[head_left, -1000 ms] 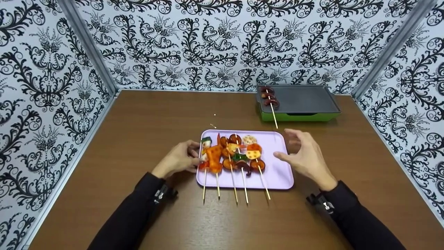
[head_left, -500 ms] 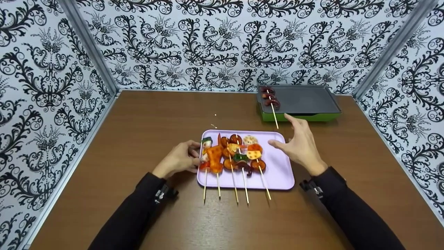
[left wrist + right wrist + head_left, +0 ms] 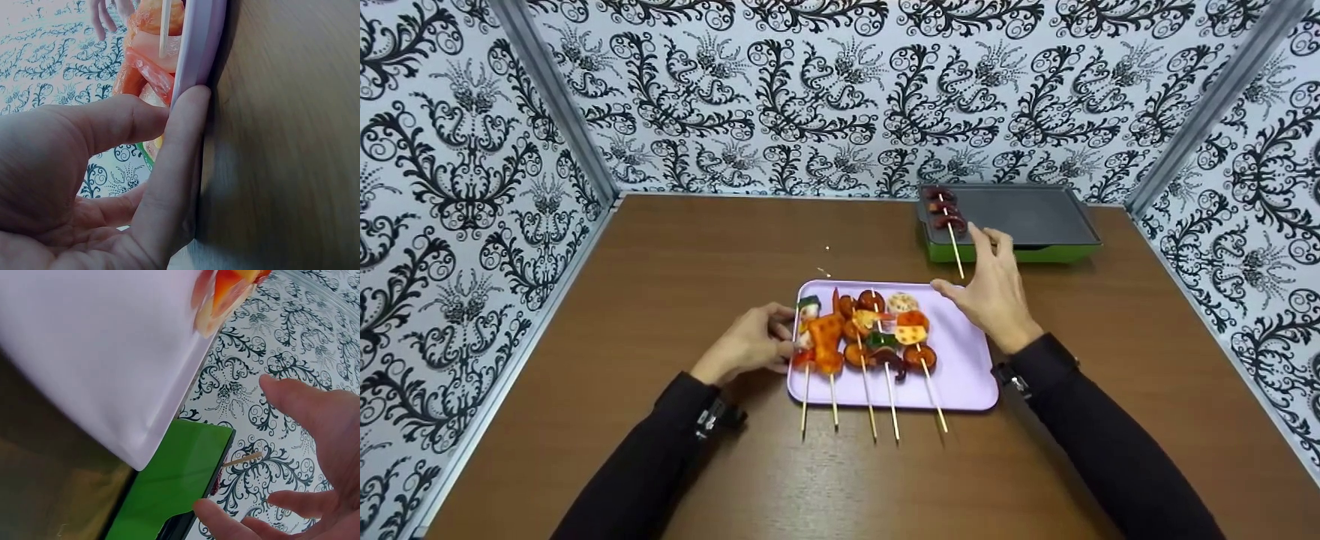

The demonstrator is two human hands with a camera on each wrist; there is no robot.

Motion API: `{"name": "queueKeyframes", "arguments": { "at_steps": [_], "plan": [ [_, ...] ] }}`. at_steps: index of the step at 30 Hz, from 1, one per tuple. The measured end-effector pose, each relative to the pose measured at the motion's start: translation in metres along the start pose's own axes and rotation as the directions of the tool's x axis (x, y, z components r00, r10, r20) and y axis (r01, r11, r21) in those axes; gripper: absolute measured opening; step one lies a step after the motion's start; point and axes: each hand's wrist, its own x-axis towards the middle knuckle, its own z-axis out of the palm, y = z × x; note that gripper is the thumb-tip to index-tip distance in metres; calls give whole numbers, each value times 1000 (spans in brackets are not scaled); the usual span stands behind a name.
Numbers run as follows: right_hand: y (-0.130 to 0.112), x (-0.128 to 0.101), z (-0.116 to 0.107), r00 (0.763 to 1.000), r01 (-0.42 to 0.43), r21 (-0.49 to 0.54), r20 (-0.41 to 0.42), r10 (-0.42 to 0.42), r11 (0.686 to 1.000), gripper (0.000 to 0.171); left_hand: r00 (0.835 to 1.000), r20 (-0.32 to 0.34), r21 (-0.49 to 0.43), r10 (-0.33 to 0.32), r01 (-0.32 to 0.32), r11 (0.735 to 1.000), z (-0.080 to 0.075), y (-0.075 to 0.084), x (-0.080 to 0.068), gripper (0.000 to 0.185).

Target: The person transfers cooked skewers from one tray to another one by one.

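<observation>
Lilac tray point(image 3: 960, 375) lies mid-table with five skewers point(image 3: 862, 337); the left hand point(image 3: 750, 343) pinches its left rim, thumb above and finger along the edge. Right hand point(image 3: 990, 289), fingers spread and holding nothing, hovers by the skewer point(image 3: 949, 225) on the green grill point(image 3: 1012, 217). No writing shows. Wrist views are partly blurred.

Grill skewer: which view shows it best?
Head view: the grill skewer lies whole on the grill, the right hand near its stick. Right wrist shows only the stick's tip; left wrist shows none of it.
</observation>
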Motion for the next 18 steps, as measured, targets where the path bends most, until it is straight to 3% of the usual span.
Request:
{"name": "queueKeyframes", "arguments": {
  "at_steps": [11,18],
  "plan": [
    [-4,17,13,993,74,-68,-88,-80,995,88,1000,-1,4,9,-9,1000,0,1,1,60],
    [-6,24,17,995,55,-116,-74,-64,992,65,1000,-7,0,0,0,1000,0,0,1,61]
  ]
}}
